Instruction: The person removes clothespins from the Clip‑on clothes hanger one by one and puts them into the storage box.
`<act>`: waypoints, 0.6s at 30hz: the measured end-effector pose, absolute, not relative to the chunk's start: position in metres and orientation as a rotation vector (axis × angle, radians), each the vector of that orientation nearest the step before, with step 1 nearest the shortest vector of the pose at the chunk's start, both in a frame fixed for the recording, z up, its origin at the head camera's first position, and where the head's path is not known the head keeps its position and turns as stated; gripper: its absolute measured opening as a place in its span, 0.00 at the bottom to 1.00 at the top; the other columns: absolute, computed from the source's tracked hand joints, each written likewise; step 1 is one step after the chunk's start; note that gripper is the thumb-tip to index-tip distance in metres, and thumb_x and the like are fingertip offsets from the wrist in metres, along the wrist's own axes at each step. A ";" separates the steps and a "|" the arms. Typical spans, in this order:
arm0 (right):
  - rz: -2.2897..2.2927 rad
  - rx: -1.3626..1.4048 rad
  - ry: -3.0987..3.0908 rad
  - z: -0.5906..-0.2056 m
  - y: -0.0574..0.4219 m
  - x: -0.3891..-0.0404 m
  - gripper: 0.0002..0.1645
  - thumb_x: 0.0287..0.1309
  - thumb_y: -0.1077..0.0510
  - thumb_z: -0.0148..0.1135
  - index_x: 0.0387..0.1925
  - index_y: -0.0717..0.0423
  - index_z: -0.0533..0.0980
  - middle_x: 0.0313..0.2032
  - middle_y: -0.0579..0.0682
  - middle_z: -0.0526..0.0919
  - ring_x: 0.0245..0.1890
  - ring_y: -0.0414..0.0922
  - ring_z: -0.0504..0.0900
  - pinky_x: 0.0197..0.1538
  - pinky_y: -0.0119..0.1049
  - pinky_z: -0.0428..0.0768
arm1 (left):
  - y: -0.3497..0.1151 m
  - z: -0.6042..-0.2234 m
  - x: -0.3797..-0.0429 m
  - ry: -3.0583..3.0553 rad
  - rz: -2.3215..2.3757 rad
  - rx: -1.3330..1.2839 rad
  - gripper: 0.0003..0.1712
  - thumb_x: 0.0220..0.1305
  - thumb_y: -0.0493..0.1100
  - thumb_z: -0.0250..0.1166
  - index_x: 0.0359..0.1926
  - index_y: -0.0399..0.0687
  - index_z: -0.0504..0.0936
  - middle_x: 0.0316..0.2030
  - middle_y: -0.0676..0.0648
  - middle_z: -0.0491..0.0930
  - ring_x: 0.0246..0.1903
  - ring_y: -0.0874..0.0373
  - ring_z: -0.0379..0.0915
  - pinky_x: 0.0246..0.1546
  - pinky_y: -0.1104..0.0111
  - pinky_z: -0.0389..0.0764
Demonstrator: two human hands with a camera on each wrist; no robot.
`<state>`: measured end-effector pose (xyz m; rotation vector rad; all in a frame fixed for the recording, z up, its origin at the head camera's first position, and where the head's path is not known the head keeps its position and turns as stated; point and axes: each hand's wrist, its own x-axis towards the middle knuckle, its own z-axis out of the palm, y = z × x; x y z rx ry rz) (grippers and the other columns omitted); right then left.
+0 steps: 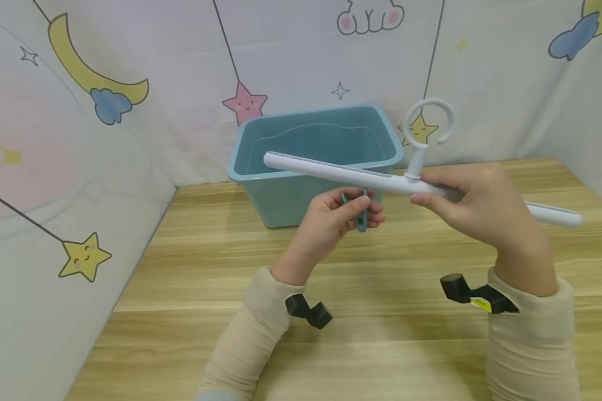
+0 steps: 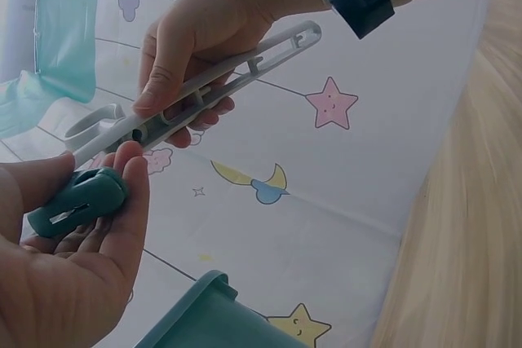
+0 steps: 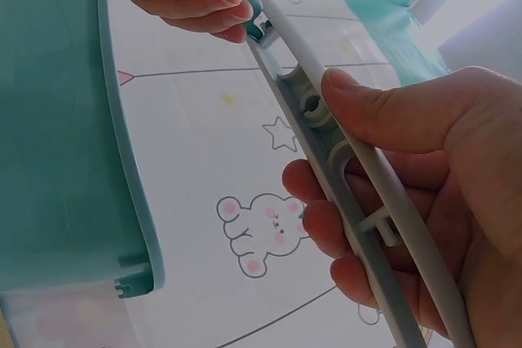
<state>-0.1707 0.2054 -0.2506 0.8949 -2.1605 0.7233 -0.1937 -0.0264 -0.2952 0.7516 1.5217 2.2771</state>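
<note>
My right hand [image 1: 486, 203] grips a white plastic hanger [image 1: 331, 171] near its middle, thumb on one side and fingers on the other. The hanger's round hook [image 1: 451, 120] points up, and its bar slants down to the right. In the right wrist view, the hollow underside [image 3: 314, 112] shows several small pegs and ribs. My left hand [image 1: 333, 220] pinches a teal clothes clip [image 1: 362, 218] under the bar, left of the hook. One end of the clip [image 2: 81, 201] is up against the hanger's underside; whether it is hooked on cannot be told.
A teal plastic bin [image 1: 271, 195] stands behind the hands on the wood-grain table [image 1: 205, 289], against a white cloth backdrop [image 1: 291, 50] printed with stars and moons. The hanger's left end overlaps the bin's front rim in the head view. Each wrist carries a small black camera.
</note>
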 end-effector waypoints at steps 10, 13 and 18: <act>0.719 0.900 -2.182 -0.250 0.204 -0.170 0.15 0.38 0.68 0.77 0.33 0.62 0.85 0.22 0.46 0.83 0.21 0.29 0.69 0.28 0.18 0.67 | -0.030 -0.295 -0.195 1.525 2.262 0.744 0.15 0.71 0.29 0.48 0.52 0.18 0.68 0.28 0.51 0.82 0.29 0.62 0.81 0.39 0.68 0.82; 0.717 0.901 -2.186 -0.250 0.204 -0.170 0.15 0.38 0.68 0.77 0.33 0.62 0.85 0.23 0.46 0.83 0.20 0.29 0.69 0.28 0.19 0.67 | -0.030 -0.295 -0.196 1.533 2.271 0.736 0.15 0.71 0.28 0.48 0.52 0.17 0.69 0.27 0.51 0.81 0.28 0.62 0.81 0.38 0.69 0.82; 0.712 0.907 -2.187 -0.250 0.203 -0.170 0.15 0.38 0.67 0.77 0.33 0.61 0.85 0.23 0.45 0.83 0.21 0.29 0.69 0.28 0.19 0.67 | -0.028 -0.295 -0.196 1.571 2.310 0.740 0.14 0.70 0.27 0.50 0.49 0.15 0.69 0.27 0.52 0.82 0.29 0.62 0.81 0.38 0.69 0.82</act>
